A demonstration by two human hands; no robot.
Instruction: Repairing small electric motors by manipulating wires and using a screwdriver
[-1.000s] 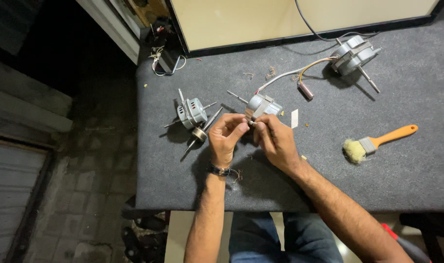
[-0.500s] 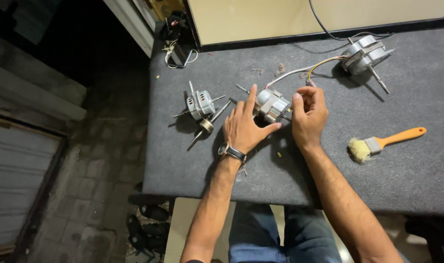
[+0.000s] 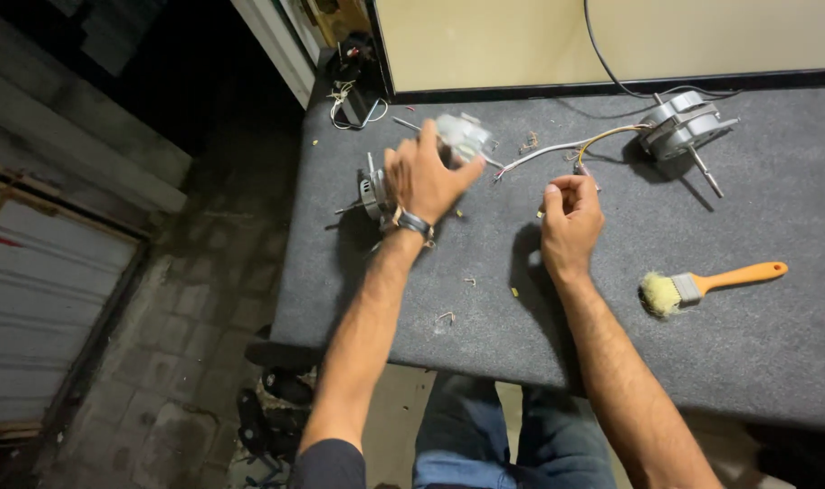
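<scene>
- The left hand (image 3: pixel 423 179) is raised above the counter (image 3: pixel 485 317), its grip wrapped about a small grey motor (image 3: pixel 462 136); the motor shows blurred just past the fingertips, near the counter's far left part.
- The right hand (image 3: pixel 568 217) hovers to the right, fingers curled in with thumb and forefinger pressed together; whether anything is pinched between them I cannot tell.
- A bundle of wires (image 3: pixel 557 147) trails from the held motor toward a third motor (image 3: pixel 686 125) at the far edge.
- A second motor (image 3: pixel 372 188) lies on the counter, partly hidden under the left wrist.
- A brush (image 3: pixel 702 287) with an orange handle lies well apart to the right.
- Handling, as a judgement: the motor looks like a metal body, dense for its size, stiff, not slippery. The casing is the sound place to take hold; the thin shaft and the wires look easy to bend or pull loose.
</scene>
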